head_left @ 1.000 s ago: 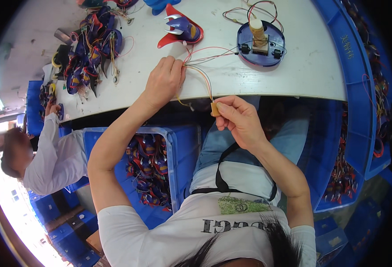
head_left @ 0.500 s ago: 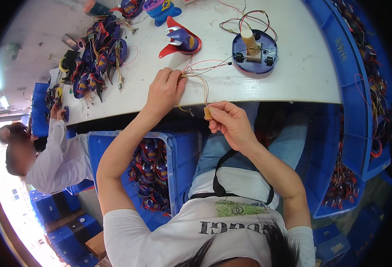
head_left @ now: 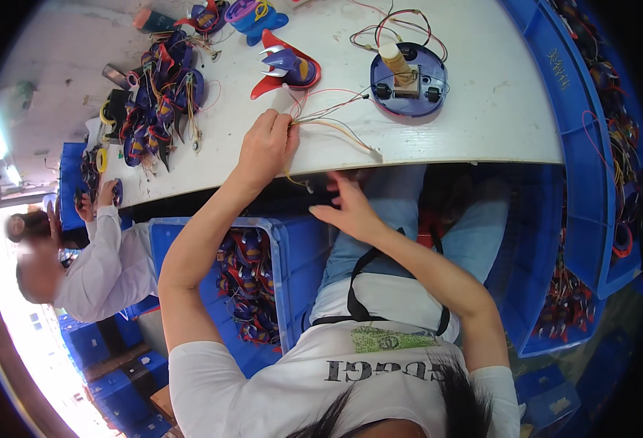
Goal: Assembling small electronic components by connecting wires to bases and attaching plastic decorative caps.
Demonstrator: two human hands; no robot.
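Note:
My left hand [head_left: 266,148] rests at the table edge, its fingers pinched on a bunch of thin wires [head_left: 326,119] in red, black, yellow and white. Some of these wires spread right over the white table, one ending in a small pale end piece [head_left: 374,154] near the edge. Just below that edge, my right hand [head_left: 352,208] is off the wires, its fingers apart and slightly blurred, with nothing seen in it. Beyond my left hand lies a red and purple toy shell [head_left: 286,69] with silver prongs. To its right sits a round purple base [head_left: 421,101] with black wheels.
A heap of wired toy parts [head_left: 162,102] covers the table's left side. Blue crates of similar parts stand at my left [head_left: 280,274] and along the right [head_left: 580,157]. A co-worker in a white sleeve [head_left: 109,244] handles parts at far left.
My right hand has let go of the small tan piece on the wires and moved down and left, fingers spreading. Those wires now lie on the table. My left hand keeps its pinch.

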